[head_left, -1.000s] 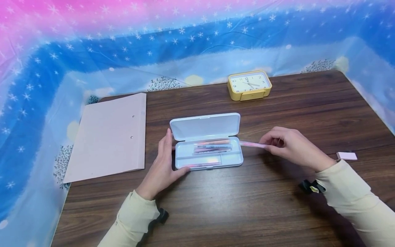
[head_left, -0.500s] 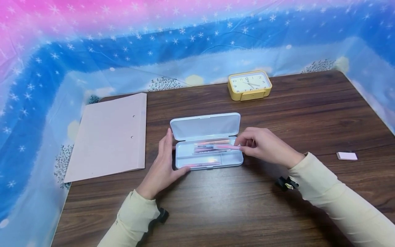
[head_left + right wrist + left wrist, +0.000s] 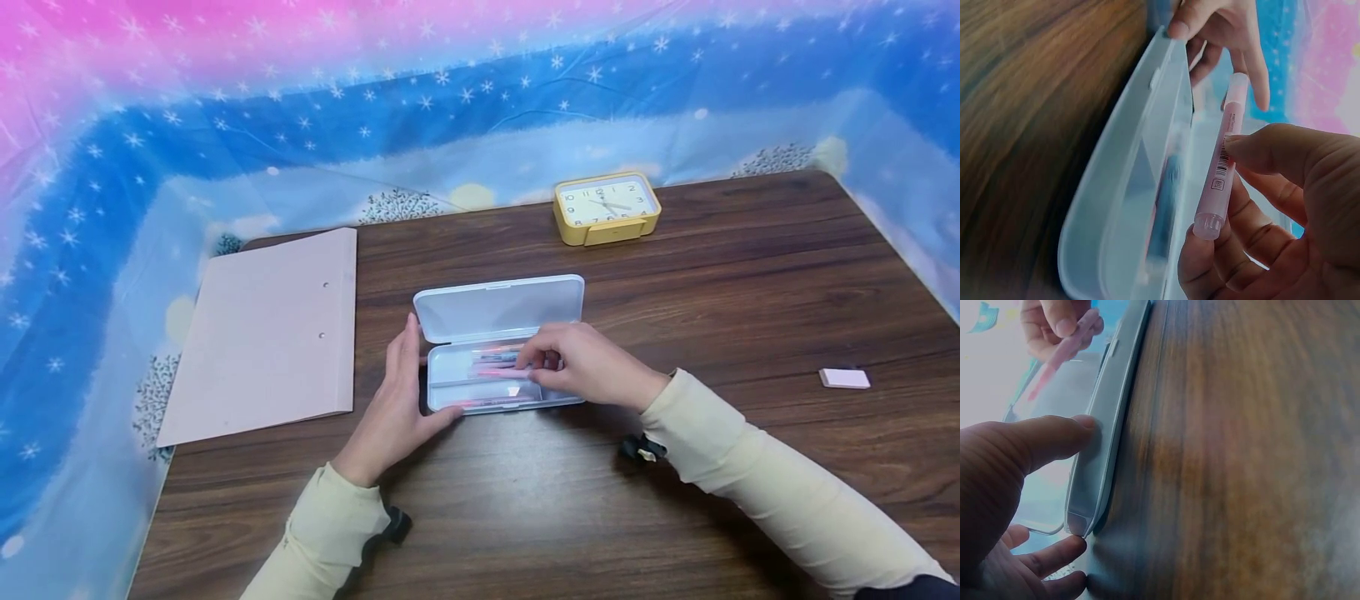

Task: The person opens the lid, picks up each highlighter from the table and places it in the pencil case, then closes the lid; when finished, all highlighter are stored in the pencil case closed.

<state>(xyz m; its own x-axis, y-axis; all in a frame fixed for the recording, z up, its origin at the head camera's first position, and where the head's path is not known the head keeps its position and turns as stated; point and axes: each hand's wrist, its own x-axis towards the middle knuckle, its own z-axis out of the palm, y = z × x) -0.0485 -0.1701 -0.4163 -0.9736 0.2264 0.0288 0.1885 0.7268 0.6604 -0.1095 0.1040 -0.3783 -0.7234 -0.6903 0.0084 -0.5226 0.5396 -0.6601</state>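
Observation:
A white pencil case (image 3: 459,392) lies with its lid (image 3: 498,308) raised, and several pens (image 3: 491,357) lie in its rear compartment. One slim pinkish item (image 3: 487,403) shows along the front compartment. My left hand (image 3: 393,404) rests against the case's left end, thumb on the front wall and straight fingers at the side. Over the case's right half, my right hand (image 3: 581,362) pinches a pink marker pen (image 3: 1222,162) between thumb and fingers. In the right wrist view the marker's barcode shows. My right hand hides part of the case.
A yellow clock (image 3: 609,208) stands at the back of the wooden table (image 3: 750,275). A pale pink folder (image 3: 262,333) lies at the left. A small white eraser-like block (image 3: 844,379) lies at the right. Snowflake-patterned cloth (image 3: 450,92) surrounds the table.
My right hand has moved left with the pink marker pen, from right of the case to over its compartments. The left hand has stayed at the case's left end.

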